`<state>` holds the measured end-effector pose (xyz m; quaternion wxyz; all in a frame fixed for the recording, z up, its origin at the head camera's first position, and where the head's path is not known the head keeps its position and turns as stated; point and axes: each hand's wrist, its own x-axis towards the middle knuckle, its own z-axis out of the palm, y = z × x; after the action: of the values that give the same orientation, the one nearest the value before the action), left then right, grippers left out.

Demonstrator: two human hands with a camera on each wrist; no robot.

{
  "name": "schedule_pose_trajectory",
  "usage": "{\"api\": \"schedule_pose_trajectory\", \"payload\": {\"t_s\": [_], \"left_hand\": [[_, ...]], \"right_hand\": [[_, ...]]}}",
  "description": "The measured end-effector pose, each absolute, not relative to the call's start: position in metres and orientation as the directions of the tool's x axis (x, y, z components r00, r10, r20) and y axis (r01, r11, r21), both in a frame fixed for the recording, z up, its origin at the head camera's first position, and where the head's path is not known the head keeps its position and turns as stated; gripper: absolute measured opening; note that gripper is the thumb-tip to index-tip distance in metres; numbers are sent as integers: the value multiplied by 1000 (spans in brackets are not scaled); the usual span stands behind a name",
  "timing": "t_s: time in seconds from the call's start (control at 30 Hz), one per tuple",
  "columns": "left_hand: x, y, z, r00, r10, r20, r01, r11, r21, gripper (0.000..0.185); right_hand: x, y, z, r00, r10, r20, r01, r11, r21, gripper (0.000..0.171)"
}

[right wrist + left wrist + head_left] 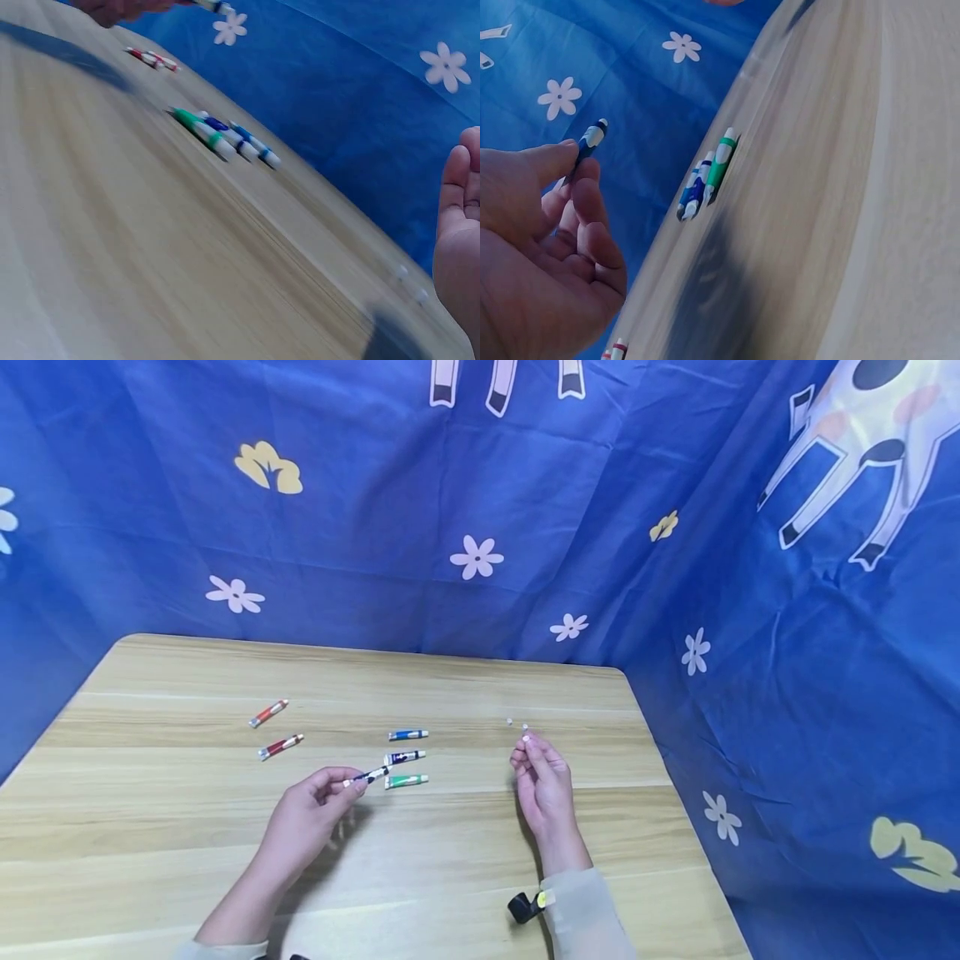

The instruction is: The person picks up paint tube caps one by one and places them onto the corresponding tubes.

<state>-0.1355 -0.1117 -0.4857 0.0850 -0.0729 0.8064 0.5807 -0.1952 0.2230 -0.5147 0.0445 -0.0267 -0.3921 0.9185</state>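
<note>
Thumb and fingers of my left hand point(303, 818) pinch a dark blue paint tube point(591, 138) with a white label, held above the table and tilted. To its right on the table lie a green paint tube point(407, 781), a violet-blue one point(406, 757) and a blue one point(408, 735), roughly parallel. My right hand point(546, 793) is raised over the right part of the table, its thumb and fingertips pinching a small white piece point(527, 738). Just beyond those fingertips lie two more small white pieces point(509, 722); their kind is too small to tell.
A red paint tube point(281, 747) and an orange-red one point(268, 713) lie on the left of the wooden table point(150, 827). Blue patterned cloth point(360, 527) hangs behind the table and along its right side. A black device point(525, 907) sits at my right wrist.
</note>
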Motion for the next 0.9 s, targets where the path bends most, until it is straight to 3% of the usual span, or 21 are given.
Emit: {"api": "schedule_pose_trajectory", "payload": {"t_s": [0.5,0.9], "left_hand": [[-136,-99,-479,-977,-4,-215,-204,326,923,36],[-134,-86,-473,-979,27,-202,-180,355,917,31]], "right_hand": [[-180,190,-502,-999,12,51,-48,-608,-793,30],[-161,156,-505,-997,-33,-69,76,-456,-887,22]]}}
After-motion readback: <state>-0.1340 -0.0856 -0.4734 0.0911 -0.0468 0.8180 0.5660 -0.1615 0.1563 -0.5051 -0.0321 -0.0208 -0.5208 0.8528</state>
